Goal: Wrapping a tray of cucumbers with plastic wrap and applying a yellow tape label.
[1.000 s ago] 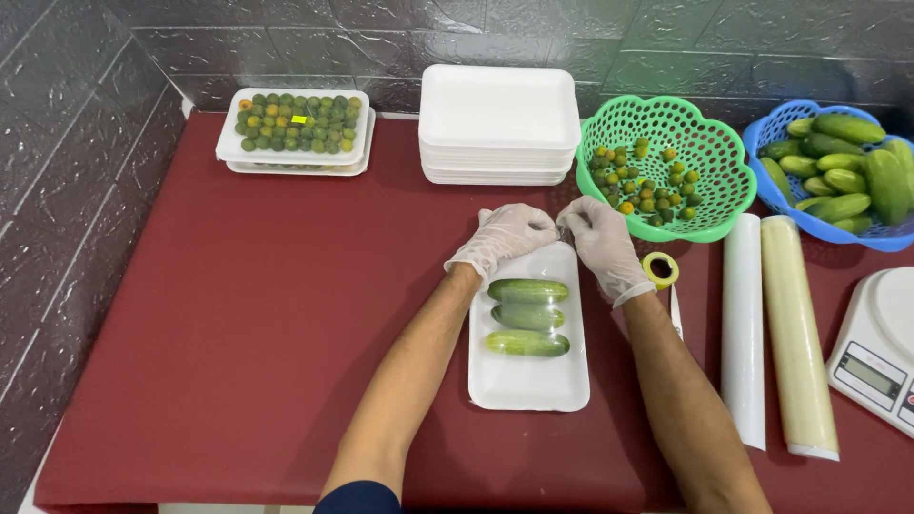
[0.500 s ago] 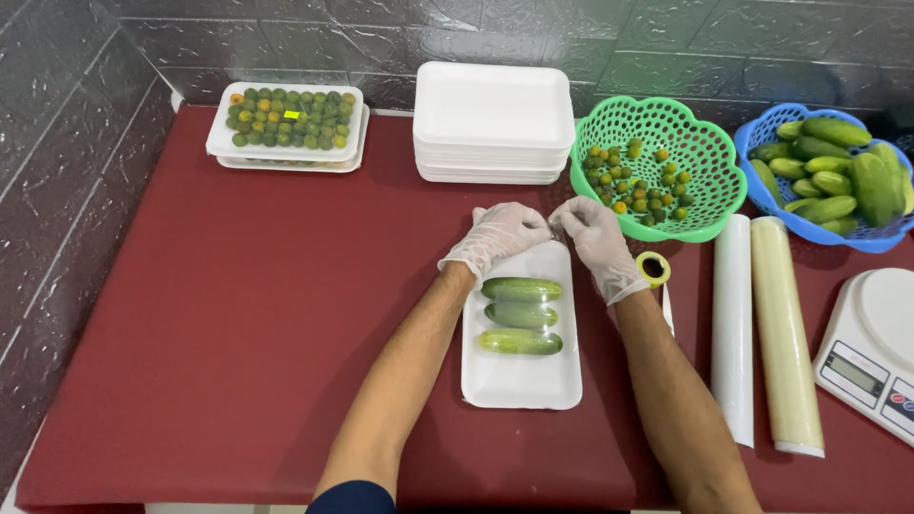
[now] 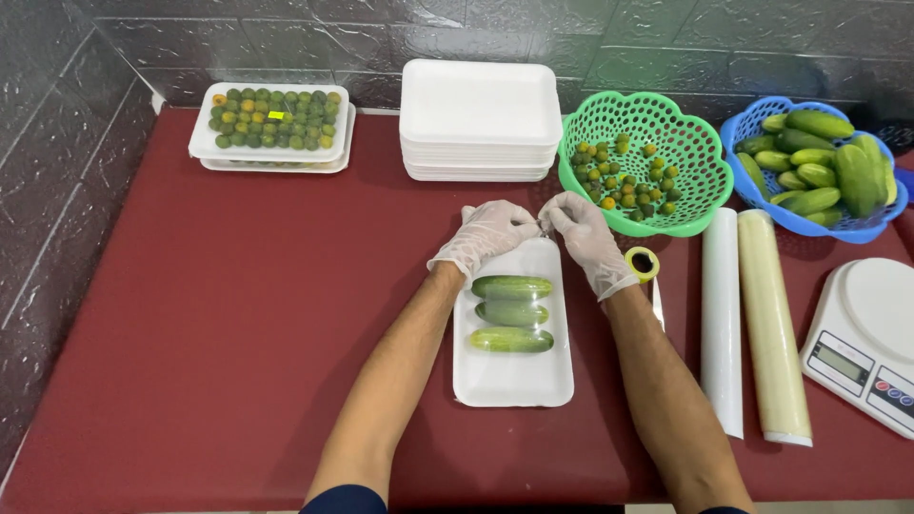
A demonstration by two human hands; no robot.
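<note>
At the centre of the frame, the fingertips of the gloved left hand point(image 3: 486, 236) and the gloved right hand point(image 3: 586, 234) are pinched together on something small and hard to make out at the far end of a white foam tray point(image 3: 513, 381), on which three cucumbers point(image 3: 511, 312) are laid side by side under clear wrap. Just right of the right wrist a roll of yellow tape point(image 3: 643, 264) is seen, then two film rolls point(image 3: 752, 328) and a white scale point(image 3: 866, 338) at the right edge. Along the top are ranged a tray of small green fruits point(image 3: 271, 122), a stack of empty trays point(image 3: 479, 119), a green basket point(image 3: 645, 164) and a blue basket point(image 3: 819, 171) of cucumbers.
</note>
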